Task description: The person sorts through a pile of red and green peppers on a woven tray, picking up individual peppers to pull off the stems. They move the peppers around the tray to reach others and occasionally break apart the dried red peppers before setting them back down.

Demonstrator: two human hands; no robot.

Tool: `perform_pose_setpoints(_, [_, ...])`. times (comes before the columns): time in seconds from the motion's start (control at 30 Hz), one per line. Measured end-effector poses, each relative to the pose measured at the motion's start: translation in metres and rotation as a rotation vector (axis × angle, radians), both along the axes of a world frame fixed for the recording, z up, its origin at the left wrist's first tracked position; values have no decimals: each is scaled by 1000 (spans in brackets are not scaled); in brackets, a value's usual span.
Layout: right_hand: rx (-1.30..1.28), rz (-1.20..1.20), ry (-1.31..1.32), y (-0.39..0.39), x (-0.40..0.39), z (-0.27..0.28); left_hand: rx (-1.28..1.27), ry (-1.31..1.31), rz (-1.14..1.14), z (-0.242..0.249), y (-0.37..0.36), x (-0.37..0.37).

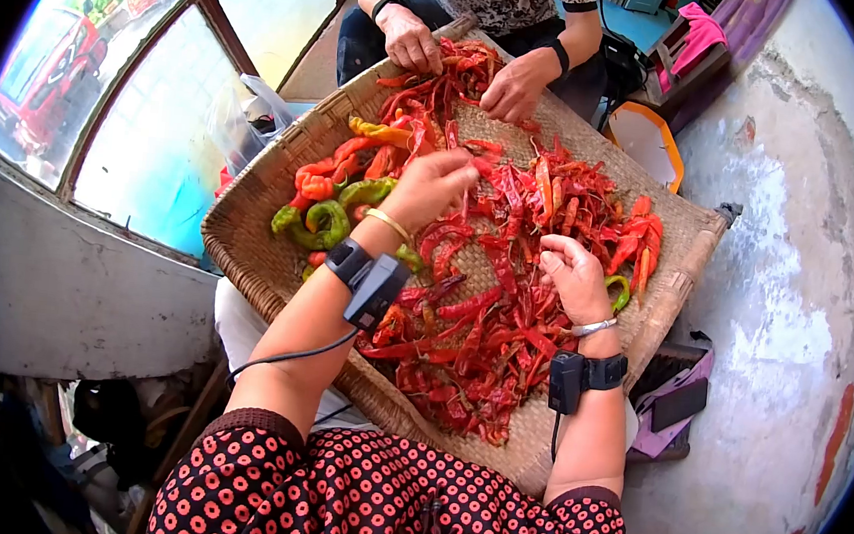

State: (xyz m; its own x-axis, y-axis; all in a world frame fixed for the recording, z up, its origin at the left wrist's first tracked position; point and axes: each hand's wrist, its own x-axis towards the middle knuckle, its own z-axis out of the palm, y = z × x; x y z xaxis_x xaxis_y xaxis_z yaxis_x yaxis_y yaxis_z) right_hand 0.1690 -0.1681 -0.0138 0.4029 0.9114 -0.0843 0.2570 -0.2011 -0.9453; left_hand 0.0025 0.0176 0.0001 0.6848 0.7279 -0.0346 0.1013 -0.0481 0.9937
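Observation:
A large woven basket tray [694,253] holds many dried red chili peppers [486,347]. Over its middle is my left hand [433,189], fingers drawn together above the chilies; whatever they pinch is hidden. My right hand [579,277] hovers over the right part of the pile, its fingers curled in and the thumb close to them. I cannot make out anything between them. Fresh green peppers [327,224] and plump orange-red peppers [318,186] lie left of my left hand. One small green pepper [621,292] rests just beside my right hand.
Across the tray sits another person, whose hands [414,43] [516,85] work among chilies at the far corner. Windows [148,115] and a plastic bag [263,114] are on the left. A worn wall [764,324], an orange-rimmed container [647,144] and a purple item [671,422] stand right.

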Motion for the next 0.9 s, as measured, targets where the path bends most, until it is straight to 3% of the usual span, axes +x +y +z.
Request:
perform_pose_setpoints(0.03, [-18, 1, -86, 1, 2, -1, -55, -138, 182, 7, 0, 1])
perform_pose_setpoints(0.07, [-15, -2, -86, 1, 2, -2, 14, -50, 300, 4, 4, 1])
perform_pose_setpoints(0.1, [10, -31, -220, 1, -1, 0, 15, -52, 297, -8, 9, 1])
perform_pose_setpoints(0.17, [32, -61, -356, 3, -4, 1, 512, 51, 338, -35, 17, 5])
perform_pose_setpoints(0.2, [103, -105, -613, 4, -5, 1, 567, 93, 242, -22, 6, 3])
perform_pose_setpoints(0.23, [176, -150, -868, 5, -6, 2, 457, 124, 151, -18, -3, 5])
perform_pose_setpoints(0.3, [131, -160, -869, 6, -5, 4, 474, 222, 29, -16, -14, 9])
perform_pose_setpoints(0.37, [144, -210, -967, 5, 0, -2, 677, 189, -26, -23, -20, 12])
perform_pose_setpoints(0.5, [-43, -111, -1029, 0, 11, -18, 604, 191, -168, -17, -36, 22])
perform_pose_setpoints(0.63, [-189, -5, -993, -3, 0, -9, 689, 174, -191, -14, -48, 33])
perform_pose_setpoints(0.7, [-198, -12, -991, -3, 1, -6, 696, 326, -245, -7, -50, 40])
perform_pose_setpoints(0.9, [-177, -146, -858, -5, 2, -5, 1011, 389, 6, -19, -50, 70])
